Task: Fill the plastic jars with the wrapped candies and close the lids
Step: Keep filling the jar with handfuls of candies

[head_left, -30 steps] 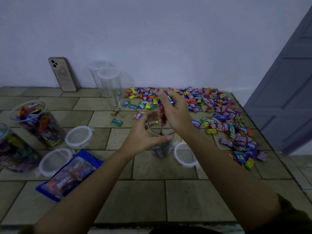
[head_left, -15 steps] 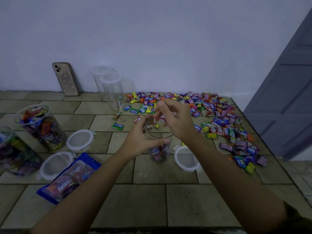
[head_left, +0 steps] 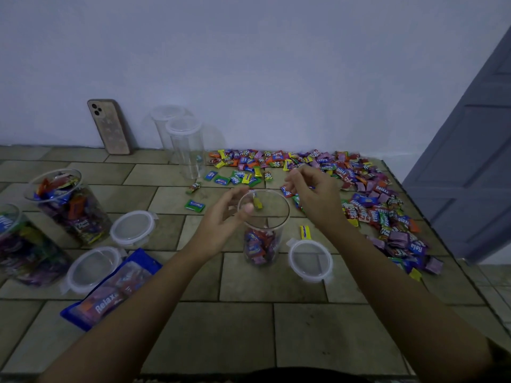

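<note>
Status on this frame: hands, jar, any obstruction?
Left hand holds centre jar at rim. Right hand loosely curled beside it, nothing seen held. Jar partly filled, lid off alongside. Mouth unobstructed.

Leftmost filled jar (head_left: 25, 244) cut by left edge.

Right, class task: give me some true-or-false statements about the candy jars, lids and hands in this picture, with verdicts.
1. The middle clear plastic jar is full to its rim. False: wrapped candies fill only its lower part.
2. The left hand holds that jar near its rim. True.
3. The round clear lid to the right of it is closed on a jar. False: it lies loose on the tiled surface.
4. A phone in a patterned case leans against the wall. True.
</note>
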